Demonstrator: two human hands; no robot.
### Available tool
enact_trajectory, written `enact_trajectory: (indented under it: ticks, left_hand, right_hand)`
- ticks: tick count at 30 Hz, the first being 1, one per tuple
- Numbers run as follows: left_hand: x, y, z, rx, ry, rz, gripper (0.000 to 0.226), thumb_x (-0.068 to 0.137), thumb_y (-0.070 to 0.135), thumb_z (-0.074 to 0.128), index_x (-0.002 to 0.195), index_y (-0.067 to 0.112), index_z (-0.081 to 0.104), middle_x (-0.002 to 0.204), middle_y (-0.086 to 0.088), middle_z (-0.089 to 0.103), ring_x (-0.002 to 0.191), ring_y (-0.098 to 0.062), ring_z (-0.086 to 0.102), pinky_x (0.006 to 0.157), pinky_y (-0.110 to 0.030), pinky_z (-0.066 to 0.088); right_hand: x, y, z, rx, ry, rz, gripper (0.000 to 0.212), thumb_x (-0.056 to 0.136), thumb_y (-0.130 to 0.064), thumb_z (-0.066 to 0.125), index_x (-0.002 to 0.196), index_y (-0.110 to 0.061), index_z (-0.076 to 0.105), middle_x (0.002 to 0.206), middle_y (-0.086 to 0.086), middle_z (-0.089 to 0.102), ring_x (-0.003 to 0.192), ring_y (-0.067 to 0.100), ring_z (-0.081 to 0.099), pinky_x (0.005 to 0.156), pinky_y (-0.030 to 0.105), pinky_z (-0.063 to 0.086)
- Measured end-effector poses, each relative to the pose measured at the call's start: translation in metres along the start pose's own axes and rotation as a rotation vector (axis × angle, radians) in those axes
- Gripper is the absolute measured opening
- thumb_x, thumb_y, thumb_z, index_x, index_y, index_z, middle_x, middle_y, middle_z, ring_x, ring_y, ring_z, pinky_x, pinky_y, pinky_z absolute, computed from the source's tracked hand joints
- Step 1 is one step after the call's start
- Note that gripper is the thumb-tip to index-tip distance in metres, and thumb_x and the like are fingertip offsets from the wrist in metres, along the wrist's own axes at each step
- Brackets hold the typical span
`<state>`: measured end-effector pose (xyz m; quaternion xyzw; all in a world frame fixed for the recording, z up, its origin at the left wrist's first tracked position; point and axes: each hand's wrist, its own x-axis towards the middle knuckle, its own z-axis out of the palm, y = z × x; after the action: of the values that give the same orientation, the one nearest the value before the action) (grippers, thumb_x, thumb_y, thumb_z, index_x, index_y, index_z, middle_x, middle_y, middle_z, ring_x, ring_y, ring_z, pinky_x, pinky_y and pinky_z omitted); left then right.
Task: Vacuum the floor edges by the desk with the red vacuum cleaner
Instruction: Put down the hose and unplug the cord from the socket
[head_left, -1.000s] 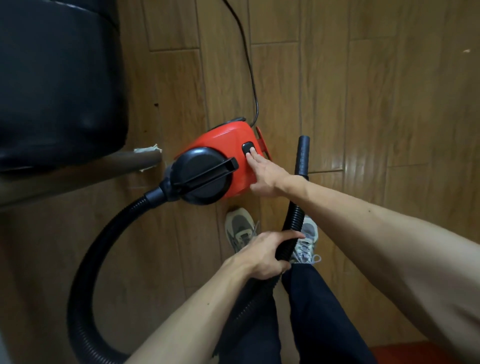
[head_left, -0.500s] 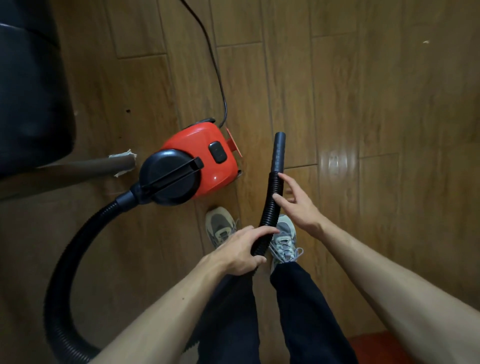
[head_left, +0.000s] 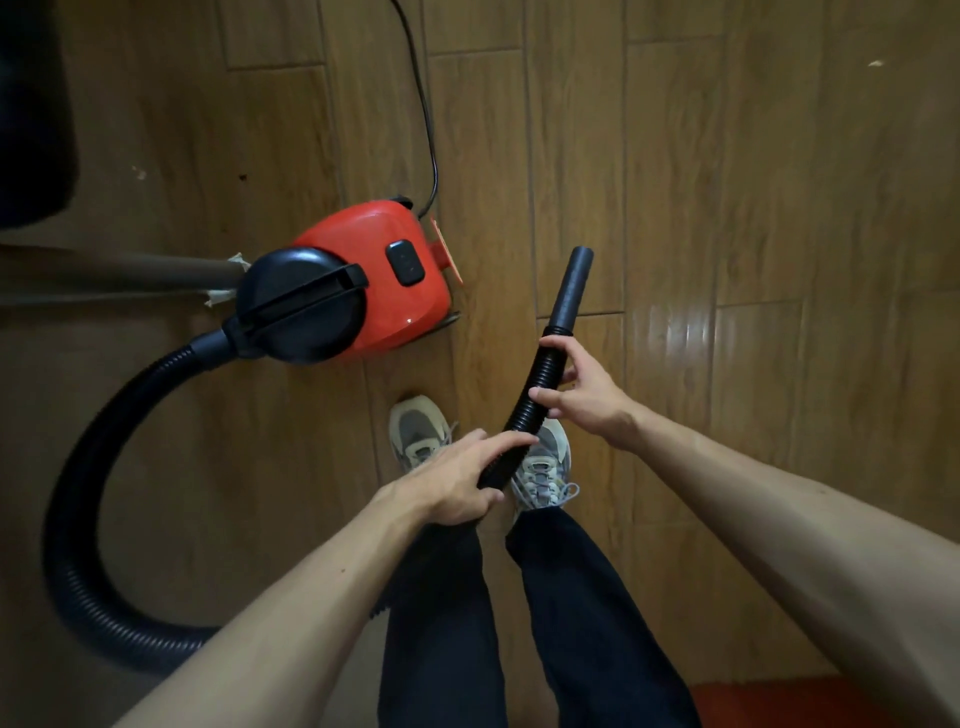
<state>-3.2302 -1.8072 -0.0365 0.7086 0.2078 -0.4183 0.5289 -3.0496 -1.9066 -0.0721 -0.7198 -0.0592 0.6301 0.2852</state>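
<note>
Closing round hose (head_left: 540, 374) now, right hand (head_left: 592, 400)

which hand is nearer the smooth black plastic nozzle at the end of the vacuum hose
Right. The right hand grips the ribbed black hose just behind the smooth black plastic nozzle; the left hand holds the hose farther back.
</note>
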Motion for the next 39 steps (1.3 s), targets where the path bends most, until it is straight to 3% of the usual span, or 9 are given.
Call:
enact_trajectory:
  ticks: [3,7,11,17,23,28,32,36,39]
  left_hand:
    - [0.007,-0.008,0.008,0.079,-0.013,-0.032,0.081,0.088,0.020,0.066,0.145,0.056,0.020,0.112,0.003,0.046,0.112,-0.024,0.054,0.099,-0.047,0.046]
    - [0.017,-0.021,0.019,0.139,-0.046,-0.065,0.086,0.087,0.017,0.065,0.145,0.057,0.016,0.111,0.002,0.047,0.112,-0.027,0.055,0.097,-0.047,0.047]
    - [0.036,-0.040,0.031,0.169,-0.046,-0.078,0.084,0.087,0.015,0.064,0.145,0.057,0.018,0.111,0.004,0.046,0.113,-0.026,0.055,0.096,-0.045,0.048]
    - [0.083,-0.068,0.039,0.332,-0.010,-0.098,0.084,0.091,0.014,0.062,0.147,0.057,0.015,0.123,-0.006,0.044,0.108,-0.031,0.058,0.078,-0.035,0.045]
    - [0.105,-0.083,0.048,0.369,0.000,-0.119,0.084,0.091,0.015,0.062,0.149,0.053,0.014,0.110,-0.001,0.041,0.097,-0.026,0.058,0.071,-0.034,0.042]
    - [0.100,-0.081,0.047,0.291,0.027,-0.161,0.090,0.090,0.026,0.063,0.153,0.043,0.001,0.113,-0.004,0.048,0.104,-0.029,0.058,0.082,-0.040,0.048]
    - [0.079,-0.060,0.023,0.261,0.063,-0.231,0.098,0.090,0.041,0.063,0.157,0.024,-0.007,0.145,-0.017,0.040,0.124,-0.034,0.051,0.100,-0.042,0.046]
    - [0.048,-0.028,-0.020,0.280,0.152,-0.271,0.098,0.090,0.047,0.061,0.157,0.018,-0.003,0.149,-0.019,0.033,0.130,-0.036,0.046,0.103,-0.044,0.042]
    - [0.016,-0.002,-0.055,0.330,0.208,-0.285,0.098,0.090,0.050,0.059,0.157,0.015,-0.003,0.152,-0.019,0.029,0.134,-0.037,0.041,0.106,-0.045,0.040]
  right_hand:
    - [0.004,0.017,0.005,0.058,0.056,0.008,0.063,0.089,0.004,0.067,0.140,-0.022,0.040,0.104,0.001,0.054,0.093,0.014,0.060,0.076,0.031,0.060]
    - [0.017,0.047,0.016,0.066,0.143,-0.001,0.064,0.087,0.003,0.068,0.137,-0.025,0.041,0.105,-0.002,0.052,0.099,0.014,0.058,0.090,0.046,0.057]
    - [0.035,0.076,0.028,0.066,0.195,0.037,0.064,0.087,0.000,0.069,0.134,-0.032,0.040,0.107,-0.002,0.055,0.107,0.022,0.061,0.093,0.050,0.055]
    - [0.080,0.108,0.042,0.187,0.312,0.119,0.068,0.085,0.008,0.066,0.122,-0.042,0.039,0.109,0.005,0.059,0.108,0.028,0.064,0.092,0.053,0.056]
    - [0.101,0.124,0.047,0.138,0.323,0.137,0.065,0.087,0.010,0.063,0.128,-0.033,0.037,0.108,0.002,0.058,0.105,0.022,0.063,0.091,0.044,0.058]
    - [0.089,0.116,0.039,-0.073,0.298,0.158,0.069,0.089,0.005,0.063,0.142,-0.025,0.032,0.117,0.005,0.053,0.101,0.019,0.056,0.082,0.026,0.048]
    - [0.071,0.093,0.031,-0.243,0.259,0.224,0.079,0.087,0.002,0.067,0.148,-0.027,0.026,0.127,0.016,0.050,0.101,0.027,0.057,0.092,0.040,0.055]
    - [0.041,0.048,0.025,-0.540,0.178,0.186,0.075,0.088,-0.017,0.070,0.147,-0.023,0.024,0.126,0.017,0.050,0.096,0.029,0.058,0.086,0.040,0.054]
    - [0.014,0.002,0.019,-0.762,0.107,0.093,0.078,0.090,-0.032,0.068,0.150,-0.024,0.019,0.134,0.017,0.045,0.112,0.036,0.059,0.093,0.047,0.052]
